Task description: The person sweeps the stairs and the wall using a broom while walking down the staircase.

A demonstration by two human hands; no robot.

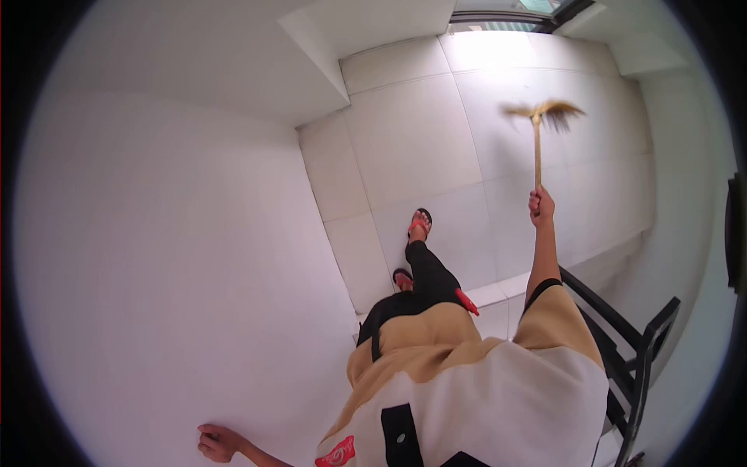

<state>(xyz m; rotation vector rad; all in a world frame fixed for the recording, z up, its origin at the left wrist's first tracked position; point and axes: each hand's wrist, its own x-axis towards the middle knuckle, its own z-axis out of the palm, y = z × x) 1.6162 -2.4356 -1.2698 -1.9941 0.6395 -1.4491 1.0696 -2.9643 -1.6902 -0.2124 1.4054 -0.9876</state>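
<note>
My right hand [542, 205] is wrapped round the light wooden handle of a broom [538, 156], held out ahead over the tiled floor. The broom's straw-coloured head, with darker bristles hanging from one side, is blurred by motion at the far end of the handle. Low at the left, my left hand [219, 443] overlaps the white wall, its fingers curled in and nothing showing in them.
Pale floor tiles [412, 148] run to a bright window [506, 19] at the top. A white wall [179, 257] rises on the left. A black metal railing [642, 366] stands close by my right side. My feet in red-strapped sandals [420, 224] are on the floor beside the wall.
</note>
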